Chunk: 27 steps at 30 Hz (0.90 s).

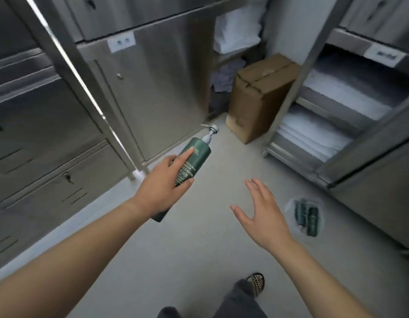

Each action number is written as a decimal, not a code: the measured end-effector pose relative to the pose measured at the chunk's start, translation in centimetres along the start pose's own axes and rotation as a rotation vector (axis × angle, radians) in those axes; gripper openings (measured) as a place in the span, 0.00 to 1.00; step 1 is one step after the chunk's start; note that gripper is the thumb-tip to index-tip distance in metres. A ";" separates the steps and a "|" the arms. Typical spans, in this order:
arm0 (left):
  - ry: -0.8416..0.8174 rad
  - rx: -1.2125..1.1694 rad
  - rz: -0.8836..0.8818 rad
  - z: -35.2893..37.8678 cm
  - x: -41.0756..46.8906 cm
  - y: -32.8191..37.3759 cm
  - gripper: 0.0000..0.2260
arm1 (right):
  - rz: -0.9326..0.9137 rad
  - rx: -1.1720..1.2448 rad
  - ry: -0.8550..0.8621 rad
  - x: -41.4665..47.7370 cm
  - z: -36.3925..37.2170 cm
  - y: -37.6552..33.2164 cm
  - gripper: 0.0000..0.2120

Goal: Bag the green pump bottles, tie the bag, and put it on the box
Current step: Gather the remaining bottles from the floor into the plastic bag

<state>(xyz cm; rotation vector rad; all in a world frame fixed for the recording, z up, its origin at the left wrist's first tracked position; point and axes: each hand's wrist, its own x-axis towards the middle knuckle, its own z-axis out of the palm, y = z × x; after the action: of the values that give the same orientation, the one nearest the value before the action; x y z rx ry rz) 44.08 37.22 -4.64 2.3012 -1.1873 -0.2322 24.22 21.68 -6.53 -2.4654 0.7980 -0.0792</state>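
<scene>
My left hand (163, 187) grips a dark green pump bottle (197, 154) with a grey pump head, held tilted above the floor with the pump pointing away from me. My right hand (262, 216) hovers open beside it, fingers spread, holding nothing. On the floor to the right lies a clear plastic bag (290, 206) with more green bottles (308, 218) inside, blurred. A brown cardboard box (256, 95) stands upright on the floor at the back, between the metal cabinet and the shelf rack.
Steel cabinets (153, 83) line the left side and the back. A metal rack (325, 125) with folded white towels stands on the right. Crumpled cloth (224, 76) fills a shelf behind the box. My leg and sandalled foot (256, 283) are at the bottom.
</scene>
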 end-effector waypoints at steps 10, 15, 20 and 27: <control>-0.268 -0.018 0.395 16.1 16.5 22.5 0.31 | 0.429 0.022 0.249 -2.3 -14.8 22.6 0.33; -0.364 -0.061 0.461 22.6 20.7 28.9 0.31 | 0.612 0.057 0.308 -3.4 -18.8 30.4 0.33; -0.453 -0.034 0.540 27.1 25.4 32.1 0.31 | 0.725 0.106 0.328 -2.3 -20.3 35.1 0.33; -0.549 -0.027 0.690 31.2 33.4 38.2 0.32 | 0.819 0.127 0.471 0.5 -23.7 38.0 0.33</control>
<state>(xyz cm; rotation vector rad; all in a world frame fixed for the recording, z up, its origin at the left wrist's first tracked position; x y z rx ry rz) 25.18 -19.20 -7.65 1.7038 -2.1446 -0.6285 -0.50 -15.69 -5.89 -1.8412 1.8704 -0.3967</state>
